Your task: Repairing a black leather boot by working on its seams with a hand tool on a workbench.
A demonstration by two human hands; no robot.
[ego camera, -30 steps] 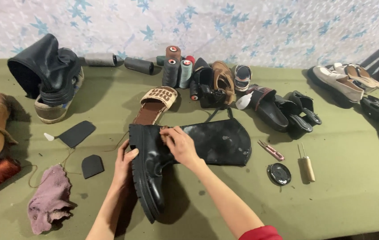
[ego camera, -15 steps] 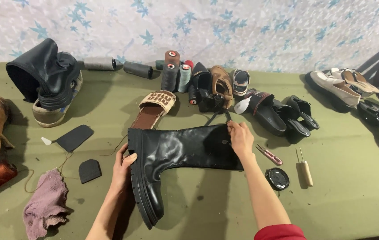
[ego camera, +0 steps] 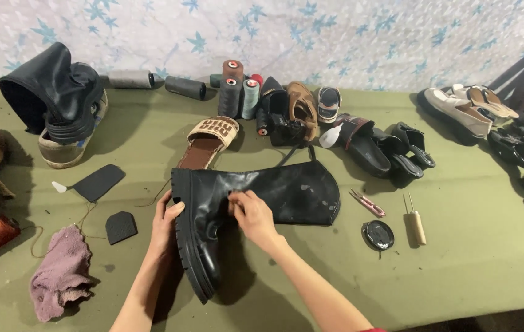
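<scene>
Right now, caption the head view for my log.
Both hands, left hand and right hand, press a black boot lying on the green table.
</scene>
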